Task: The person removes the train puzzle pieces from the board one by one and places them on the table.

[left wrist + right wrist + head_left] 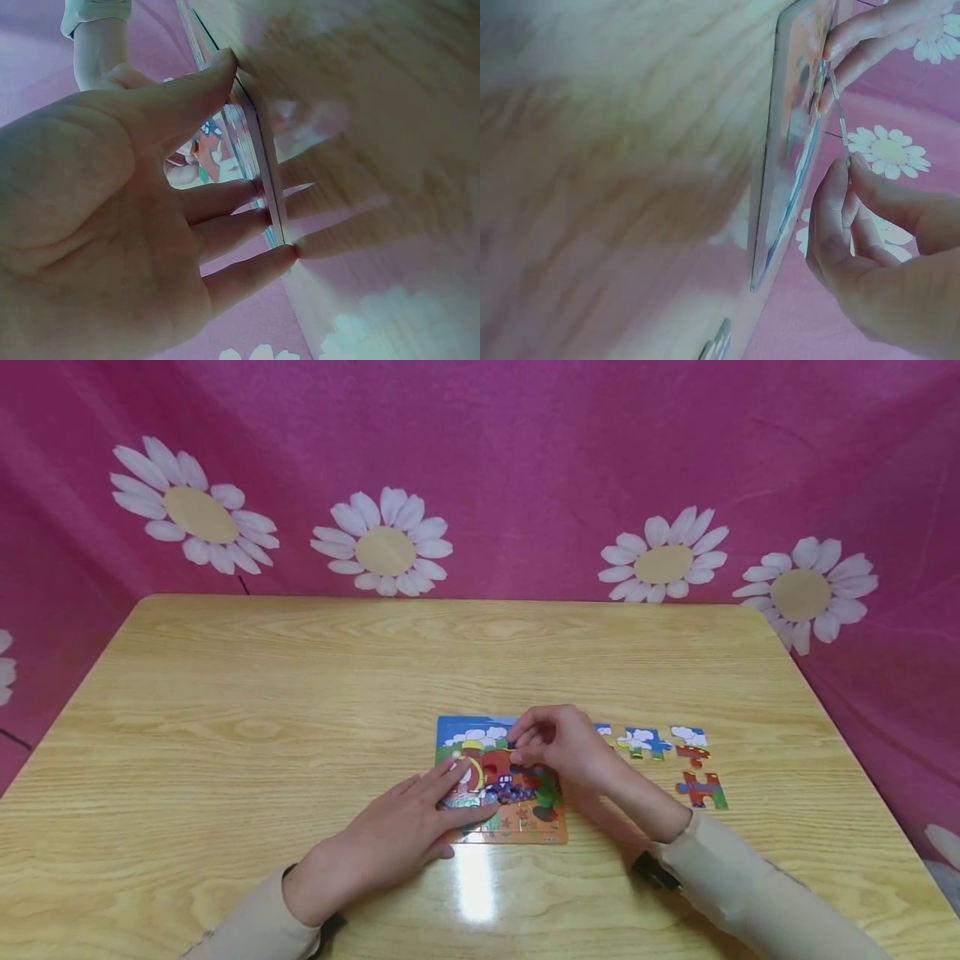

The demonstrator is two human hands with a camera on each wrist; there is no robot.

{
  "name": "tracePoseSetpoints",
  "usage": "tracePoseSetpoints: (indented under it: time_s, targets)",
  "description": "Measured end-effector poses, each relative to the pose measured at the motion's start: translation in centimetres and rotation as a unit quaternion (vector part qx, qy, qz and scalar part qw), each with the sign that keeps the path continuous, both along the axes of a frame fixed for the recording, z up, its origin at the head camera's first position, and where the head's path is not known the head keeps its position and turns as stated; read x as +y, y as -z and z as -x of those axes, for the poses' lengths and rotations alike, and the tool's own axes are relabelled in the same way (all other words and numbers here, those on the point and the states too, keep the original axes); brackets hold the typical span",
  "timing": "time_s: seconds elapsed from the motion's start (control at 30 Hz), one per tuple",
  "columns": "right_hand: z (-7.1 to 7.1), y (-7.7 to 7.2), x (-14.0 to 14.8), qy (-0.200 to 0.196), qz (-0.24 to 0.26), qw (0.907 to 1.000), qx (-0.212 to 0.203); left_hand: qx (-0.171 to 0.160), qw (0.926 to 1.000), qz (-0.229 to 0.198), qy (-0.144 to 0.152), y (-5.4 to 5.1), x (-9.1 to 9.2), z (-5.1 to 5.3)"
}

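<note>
A tilted puzzle piece (843, 124) is pinched by the right hand (566, 747) over the board (517, 837), lower centre of the head frame; it is best eased level, with the board steadied by the left hand's (393, 827) extended fingers.

Through my head view I see a cream, long sleeve (258, 917) ending at the wrist behind the bare left hand (397, 827), and its match, the right sleeve (757, 889), behind the bare right hand (566, 752). Farther back from each hand I can pick out small dark marks on the cloth, too small for me to read. At each cuff's underside I see a black, blocky fitting (656, 870), partly hidden.
</note>
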State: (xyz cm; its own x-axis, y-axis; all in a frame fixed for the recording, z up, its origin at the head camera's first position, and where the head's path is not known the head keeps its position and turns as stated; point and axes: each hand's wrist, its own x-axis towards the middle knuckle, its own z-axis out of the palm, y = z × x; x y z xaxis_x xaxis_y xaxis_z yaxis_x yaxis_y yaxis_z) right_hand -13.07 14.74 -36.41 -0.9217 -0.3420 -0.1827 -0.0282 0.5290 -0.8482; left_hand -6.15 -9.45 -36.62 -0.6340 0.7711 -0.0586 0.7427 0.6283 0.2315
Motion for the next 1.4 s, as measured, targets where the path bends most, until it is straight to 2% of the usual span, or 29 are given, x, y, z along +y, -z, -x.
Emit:
tracePoseSetpoints:
  time_s: [0.17, 0.33, 0.83, 1.0, 1.27, 1.4]
  targets:
    - [0.2, -0.2, 1.0, 0.009, 0.007, 0.9999, -0.003, -0.028, 0.9995, -0.008, -0.011, 0.0, 0.0, 0.0]
    - [0.1, -0.5, 2.6, 0.014, -0.001, 0.9998, 0.014, -0.051, 0.9983, -0.019, -0.023, 0.0, 0.0, 0.0]
    - [-1.4, -1.1, 9.6, 0.056, -0.036, 0.9977, 0.013, -0.033, 0.9989, -0.026, -0.018, 0.0, -0.1, -0.1]
    - [-1.8, -0.8, 11.8, 0.065, -0.043, 0.9969, 0.01, -0.02, 0.9993, -0.026, -0.016, 0.3, -0.1, 0.0]
    - [-2.6, -0.1, 14.1, 0.085, -0.097, 0.9916, 0.012, -0.015, 0.9995, -0.025, -0.015, 0.4, -0.1, 0.0]
    - [-2.9, 0.1, 15.0, 0.086, -0.102, 0.9908, 0.023, -0.02, 0.9994, -0.024, -0.015, 0.2, -0.1, -0.1]
